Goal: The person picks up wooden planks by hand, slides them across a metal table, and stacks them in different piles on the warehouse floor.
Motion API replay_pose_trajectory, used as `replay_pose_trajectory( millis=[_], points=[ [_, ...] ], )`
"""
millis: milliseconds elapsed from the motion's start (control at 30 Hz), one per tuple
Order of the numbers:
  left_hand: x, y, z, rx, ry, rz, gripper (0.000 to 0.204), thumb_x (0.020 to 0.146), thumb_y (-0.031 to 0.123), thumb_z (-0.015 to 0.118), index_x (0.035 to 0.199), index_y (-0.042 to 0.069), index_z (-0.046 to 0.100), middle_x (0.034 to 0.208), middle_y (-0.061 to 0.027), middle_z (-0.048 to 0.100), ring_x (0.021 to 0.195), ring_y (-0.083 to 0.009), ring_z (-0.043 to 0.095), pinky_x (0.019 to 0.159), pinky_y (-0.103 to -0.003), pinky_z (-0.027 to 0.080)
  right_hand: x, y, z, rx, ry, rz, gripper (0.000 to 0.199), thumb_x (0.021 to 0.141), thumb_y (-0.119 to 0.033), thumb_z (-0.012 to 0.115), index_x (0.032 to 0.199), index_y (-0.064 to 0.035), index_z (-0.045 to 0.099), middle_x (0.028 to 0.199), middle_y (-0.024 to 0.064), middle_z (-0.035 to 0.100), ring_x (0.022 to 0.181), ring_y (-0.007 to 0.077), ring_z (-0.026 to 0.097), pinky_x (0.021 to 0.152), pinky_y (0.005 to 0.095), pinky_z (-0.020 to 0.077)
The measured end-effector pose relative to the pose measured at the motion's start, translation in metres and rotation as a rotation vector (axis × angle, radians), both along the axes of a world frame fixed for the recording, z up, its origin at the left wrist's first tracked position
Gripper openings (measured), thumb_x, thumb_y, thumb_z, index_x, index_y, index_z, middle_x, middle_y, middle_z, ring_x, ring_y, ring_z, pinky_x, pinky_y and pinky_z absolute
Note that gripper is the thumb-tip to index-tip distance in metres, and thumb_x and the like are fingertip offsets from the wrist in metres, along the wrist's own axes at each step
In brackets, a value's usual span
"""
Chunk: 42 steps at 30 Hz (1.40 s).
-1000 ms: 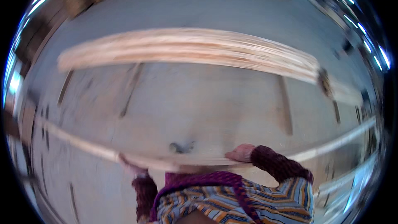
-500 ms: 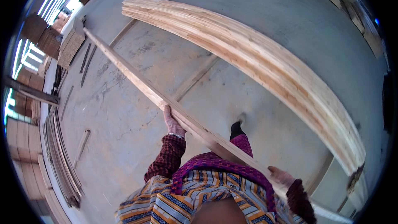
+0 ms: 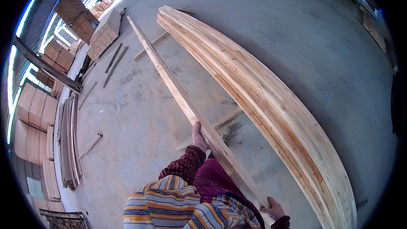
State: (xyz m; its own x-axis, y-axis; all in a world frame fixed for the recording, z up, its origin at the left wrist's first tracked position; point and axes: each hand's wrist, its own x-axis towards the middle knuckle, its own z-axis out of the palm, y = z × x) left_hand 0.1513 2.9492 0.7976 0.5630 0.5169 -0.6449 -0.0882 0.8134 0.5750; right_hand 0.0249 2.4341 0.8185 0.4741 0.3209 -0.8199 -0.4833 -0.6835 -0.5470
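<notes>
A long, pale wooden plank (image 3: 170,80) slants from the upper left down to my waist at the lower right. My left hand (image 3: 199,138), in what looks like a pinkish knit glove, is closed around its near edge about midway along. Lower down, my right hand (image 3: 274,209) grips the plank close to my body, fingers over its top side. The plank's near end drops out of sight past my clothes. Just right of it, with a gap between, a long stack of similar planks (image 3: 263,89) lies on the floor, its boards side by side.
Crosswise timber bearers (image 3: 151,46) lie on the concrete floor near the stack. To the left are a bundle of thin strips (image 3: 69,140), a short wood piece (image 3: 90,145), dark strips (image 3: 115,67) and a lumber pile (image 3: 104,36). More boards (image 3: 373,29) stand far right.
The held plank has come closer to the stack and now runs more nearly alongside it. My view has turned rightward, and both hands keep their grip.
</notes>
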Motion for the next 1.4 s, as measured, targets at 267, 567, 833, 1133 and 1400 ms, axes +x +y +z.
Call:
replay_pose_trajectory(
  millis=[267, 567, 833, 1133, 1400],
  points=[
    [0.209, 0.097, -0.117, -0.069, 0.047, -0.015, 0.061, 0.094, 0.057, 0.067, 0.131, 0.01, 0.064, 0.116, -0.0119, 0.071, 0.105, -0.0314, 0.067, 0.093, -0.051, 0.055, 0.213, 0.111, -0.079, -0.08, 0.043, 0.094, 0.111, 0.068, -0.051, 0.087, 0.153, 0.0043, 0.042, 0.136, 0.0241, 0.064, 0.125, 0.0293, 0.064, 0.104, 0.036, 0.0492],
    [0.327, 0.176, -0.243, -0.049, 0.132, -0.044, 0.065, 0.092, 0.056, 0.069, 0.137, 0.01, 0.061, 0.129, -0.014, 0.069, 0.115, -0.0343, 0.065, 0.103, -0.053, 0.053, 0.321, 0.188, -0.223, -0.013, 0.159, -0.075, 0.103, 0.067, -0.032, 0.09, 0.151, 0.006, 0.044, 0.137, 0.0198, 0.063, 0.126, 0.0253, 0.061, 0.105, 0.0326, 0.0465],
    [0.36, 0.167, -0.347, -0.061, 0.203, -0.061, 0.069, 0.086, 0.057, 0.078, 0.134, 0.012, 0.061, 0.127, -0.0123, 0.068, 0.113, -0.0344, 0.065, 0.098, -0.057, 0.055, 0.344, 0.185, -0.327, 0.028, 0.091, -0.098, 0.079, 0.071, -0.031, 0.085, 0.14, -0.0021, 0.057, 0.115, 0.0163, 0.07, 0.107, 0.025, 0.066, 0.096, 0.0354, 0.0506],
    [0.393, 0.157, -0.422, 0.053, 0.416, -0.078, 0.074, 0.088, 0.064, 0.072, 0.139, 0.012, 0.057, 0.132, -0.0137, 0.065, 0.118, -0.0343, 0.063, 0.103, -0.059, 0.051, 0.355, 0.177, -0.426, 0.019, 0.194, -0.18, 0.108, 0.058, -0.035, 0.091, 0.148, 0.006, 0.048, 0.136, 0.0247, 0.062, 0.125, 0.0326, 0.062, 0.106, 0.0373, 0.0476],
    [0.39, 0.177, -0.449, 0.021, 0.42, -0.359, 0.079, 0.095, 0.067, 0.06, 0.146, 0.008, 0.05, 0.136, -0.0187, 0.061, 0.121, -0.0329, 0.061, 0.108, -0.054, 0.048, 0.4, 0.216, -0.509, 0.178, 0.221, -0.159, 0.108, 0.064, -0.031, 0.09, 0.152, 0.0082, 0.041, 0.14, 0.0267, 0.059, 0.13, 0.0334, 0.058, 0.11, 0.0379, 0.0439]
  ],
)
